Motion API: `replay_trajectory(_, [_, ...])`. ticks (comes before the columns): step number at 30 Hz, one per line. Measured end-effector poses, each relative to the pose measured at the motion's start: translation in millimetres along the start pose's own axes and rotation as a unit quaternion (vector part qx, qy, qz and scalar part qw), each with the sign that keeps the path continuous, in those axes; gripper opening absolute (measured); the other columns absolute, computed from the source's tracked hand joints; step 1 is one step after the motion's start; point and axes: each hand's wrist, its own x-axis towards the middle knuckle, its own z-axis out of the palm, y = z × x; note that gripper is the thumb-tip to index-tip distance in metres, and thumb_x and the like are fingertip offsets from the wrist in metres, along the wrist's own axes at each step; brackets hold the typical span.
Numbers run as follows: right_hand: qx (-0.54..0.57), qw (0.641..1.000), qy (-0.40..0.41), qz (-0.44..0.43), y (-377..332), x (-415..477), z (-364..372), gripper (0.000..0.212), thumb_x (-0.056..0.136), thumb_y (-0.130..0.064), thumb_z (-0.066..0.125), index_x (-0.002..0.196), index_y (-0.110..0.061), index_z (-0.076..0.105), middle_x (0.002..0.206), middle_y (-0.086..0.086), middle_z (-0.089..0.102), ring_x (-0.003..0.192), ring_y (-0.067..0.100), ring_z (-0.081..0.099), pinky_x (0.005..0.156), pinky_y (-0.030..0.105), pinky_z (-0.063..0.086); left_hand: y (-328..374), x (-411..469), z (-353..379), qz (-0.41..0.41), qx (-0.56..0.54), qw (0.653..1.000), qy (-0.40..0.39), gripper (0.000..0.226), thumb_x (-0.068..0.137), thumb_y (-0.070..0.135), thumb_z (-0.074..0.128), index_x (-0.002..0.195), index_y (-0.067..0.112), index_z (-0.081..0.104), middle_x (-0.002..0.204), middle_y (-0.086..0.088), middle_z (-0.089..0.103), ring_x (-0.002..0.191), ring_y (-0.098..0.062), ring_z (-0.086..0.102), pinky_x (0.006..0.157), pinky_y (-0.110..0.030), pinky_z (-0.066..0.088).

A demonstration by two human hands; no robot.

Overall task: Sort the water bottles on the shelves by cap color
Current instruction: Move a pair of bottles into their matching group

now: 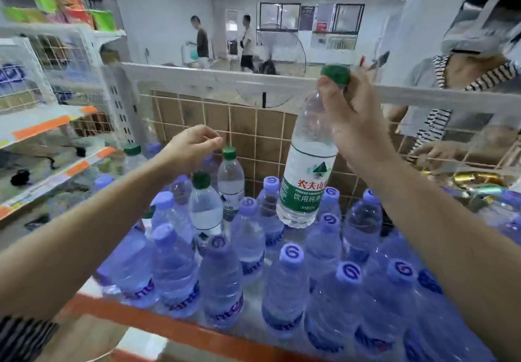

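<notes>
1. Because the right hand (352, 124) grips the held bottle (307, 170) by its neck, fingers and thumb curled just under the green cap (335, 75), the body hangs free below the hand. A high hold like this looks suited to lifting one bottle out of a tight pack without knocking its neighbours.
2. That bottle is in the air above the purple-capped bottles (284, 285) that crowd the front and right of the shelf (169, 330). It is near the wire grid (248, 124) at the back, and its base touches none of them that I can see.
3. Its long axis is near upright but tilted: cap up and leaning right, base down and to the left, green label facing the camera.
4. The left hand (191, 147) hovers over the back left of the shelf with fingers loosely curled, thumb near the forefinger, holding nothing. Just below it are the standing green-capped bottles (229, 175), upright with caps up.
5. By my judgement the greens are being gathered at the back left, so the held bottle wants to travel left and come down upright beside them. Its base, swinging low over the purple caps, could tip one.
</notes>
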Motion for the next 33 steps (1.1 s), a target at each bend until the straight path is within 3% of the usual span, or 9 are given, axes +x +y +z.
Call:
replay_trajectory(2, [0.0, 1.0, -0.011, 0.01, 9.3, -5.8, 15.7, 0.015, 0.098, -0.036, 0.052, 0.096, -0.021, 0.053, 0.083, -0.003, 0.063, 0.082, 0.018, 0.064, 0.081, 0.045, 0.055, -14.4, 0.4, -3.0, -0.044, -0.043, 0.996, -0.065, 0.013, 0.098, 0.013, 0.054, 0.089, 0.011, 0.063, 0.089, -0.012, 0.065, 0.08, -0.024, 0.062, 0.072, -0.029, 0.054])
replay_trajectory(6, [-0.034, 0.998, -0.045, 0.018, 24.9, -15.5, 36.1, 0.014, 0.1, -0.031, 0.053, 0.101, -0.016, 0.053, 0.082, -0.013, 0.06, 0.08, 0.005, 0.059, 0.076, 0.026, 0.049, -40.0, -12.8, -3.2, -0.07, -0.02, 0.988, -0.14, 0.021, 0.094, 0.022, 0.062, 0.105, 0.005, 0.066, 0.091, -0.009, 0.064, 0.083, -0.021, 0.054, 0.074, -0.033, 0.043])
replay_trajectory(11, [-0.053, 0.995, -0.08, 0.041, 34.9, -27.6, 48.8, 0.018, 0.1, -0.029, 0.054, 0.106, -0.013, 0.053, 0.091, -0.002, 0.063, 0.08, 0.004, 0.059, 0.073, 0.018, 0.048, -51.1, -18.9, -6.6, -0.045, 0.005, 0.986, -0.16, 0.036, 0.084, 0.04, 0.072, 0.096, 0.007, 0.066, 0.074, -0.004, 0.052, 0.068, -0.017, 0.042, 0.063, -0.033, 0.035])
replay_trajectory(15, [-0.046, 0.994, -0.083, 0.055, 38.2, -33.7, 53.4, 0.017, 0.099, -0.026, 0.054, 0.106, -0.01, 0.053, 0.093, 0.004, 0.063, 0.078, 0.002, 0.059, 0.07, 0.014, 0.047, -57.3, -14.7, -4.0, -0.005, 0.147, 0.983, -0.113, 0.048, 0.068, 0.041, 0.085, 0.064, 0.01, 0.049, 0.059, 0.002, 0.041, 0.054, -0.013, 0.035, 0.055, -0.029, 0.031])
replay_trajectory(20, [-0.041, 0.996, -0.061, 0.05, 35.4, -33.7, 47.3, 0.013, 0.1, -0.027, 0.054, 0.102, -0.015, 0.053, 0.088, -0.006, 0.06, 0.078, -0.001, 0.057, 0.073, 0.014, 0.045, -57.1, -12.0, -1.8, 0.089, 0.139, 0.986, -0.023, 0.06, 0.067, 0.043, 0.085, 0.054, 0.011, 0.036, 0.053, 0.002, 0.03, 0.051, -0.015, 0.026, 0.051, -0.031, 0.029])
replay_trajectory(24, [-0.02, 0.998, -0.042, 0.046, 27.1, -26.3, 41.4, 0.012, 0.1, -0.027, 0.055, 0.103, -0.016, 0.055, 0.091, -0.005, 0.063, 0.085, 0.007, 0.062, 0.08, 0.03, 0.053, -28.0, -7.0, -9.2, 0.162, 0.028, 0.985, 0.059, 0.051, 0.071, 0.052, 0.078, 0.057, 0.013, 0.049, 0.047, 0.01, 0.037, 0.046, -0.005, 0.03, 0.046, -0.02, 0.025])
replay_trajectory(27, [-0.008, 0.999, -0.016, 0.033, 17.3, -18.3, 35.6, 0.018, 0.099, -0.03, 0.055, 0.103, -0.013, 0.055, 0.095, 0.005, 0.064, 0.084, 0.008, 0.063, 0.081, 0.04, 0.055, 10.2, -4.3, -11.1, 0.179, -0.112, 0.975, 0.071, 0.029, 0.084, 0.045, 0.072, 0.072, 0.021, 0.06, 0.064, 0.007, 0.064, 0.055, 0.0, 0.048, 0.058, -0.019, 0.039])
replay_trajectory(30, [0.009, 1.0, 0.025, 0.011, 2.4, -11.9, 23.9, 0.019, 0.097, -0.035, 0.055, 0.102, -0.016, 0.058, 0.093, 0.003, 0.066, 0.085, 0.009, 0.064, 0.079, 0.032, 0.053, 49.9, -4.5, -11.4, 0.191, -0.218, 0.954, 0.078, 0.016, 0.09, 0.041, 0.062, 0.084, 0.027, 0.062, 0.087, -0.002, 0.075, 0.069, -0.01, 0.06, 0.067, -0.032, 0.046])
replay_trajectory(33, [0.016, 0.998, 0.064, -0.005, -17.1, -8.5, 4.5, 0.024, 0.096, -0.035, 0.054, 0.102, -0.012, 0.059, 0.098, 0.014, 0.066, 0.088, 0.017, 0.064, 0.082, 0.028, 0.054, 86.6, -11.8, -10.4, 0.24, -0.252, 0.936, 0.045, 0.015, 0.09, 0.04, 0.061, 0.087, 0.026, 0.06, 0.081, -0.003, 0.073, 0.065, -0.015, 0.058, 0.062, -0.033, 0.044])
